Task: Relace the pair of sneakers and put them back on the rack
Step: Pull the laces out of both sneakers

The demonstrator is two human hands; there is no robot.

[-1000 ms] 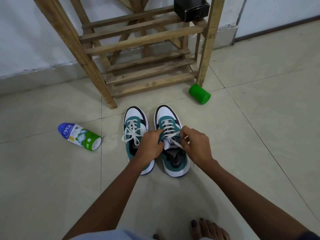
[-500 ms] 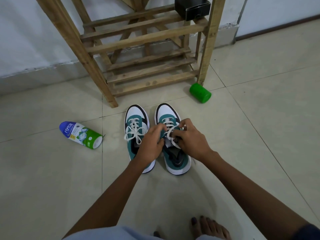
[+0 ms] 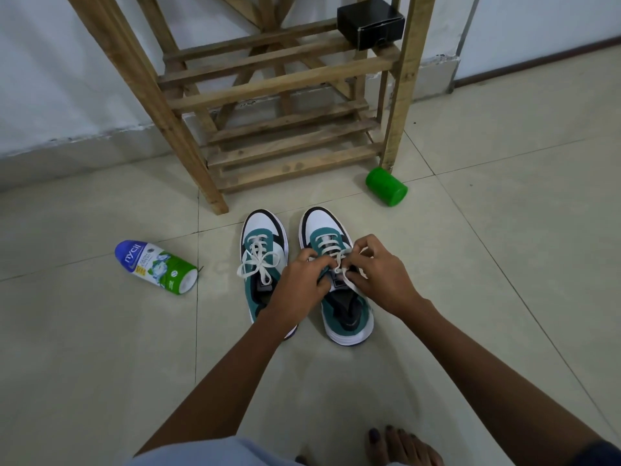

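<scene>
- Both sneakers sit at frame centre on the floor tiles, below the wooden rack (image 3: pixel 285 153).
- Your left hand (image 3: pixel 302 280) and right hand (image 3: pixel 379 280) pinch the right sneaker's (image 3: pixel 342 317) soft, floppy lace (image 3: pixel 339 260); keep tension.
- Sneakers likely light: lift by the heel collars.

Two teal-and-white sneakers stand side by side on the tiled floor, toes toward the wooden rack (image 3: pixel 268 92). Left sneaker (image 3: pixel 262 260): white lace tied in a bow. Right sneaker (image 3: pixel 336 284): lace (image 3: pixel 339 264) pinched by both hands over the tongue.
</scene>
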